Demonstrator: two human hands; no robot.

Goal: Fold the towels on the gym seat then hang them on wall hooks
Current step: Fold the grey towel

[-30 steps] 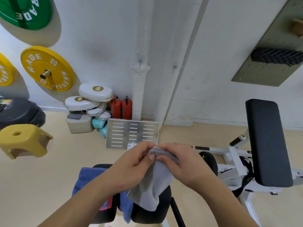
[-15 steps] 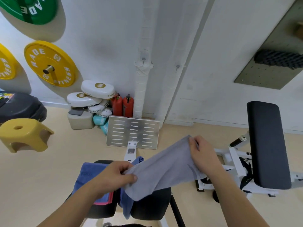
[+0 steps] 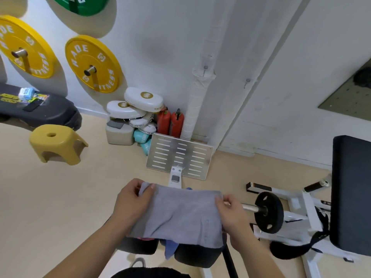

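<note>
A grey towel hangs spread flat in front of me, held up by its two top corners. My left hand pinches the top left corner and my right hand pinches the top right corner. Under the towel sits the black gym seat, mostly hidden. A blue towel dangles over the seat, with a bit of pink cloth beside it. Two small wall hooks stick out of the white wall above.
A slotted metal foot plate stands ahead on the floor. To the right is a white machine with a black weight disc and a black pad. A yellow stool, white pads and red extinguishers are at the left.
My hands have moved apart from a bunched grip and pulled the grey towel out flat, now held level by both top corners. The view has shifted right.
</note>
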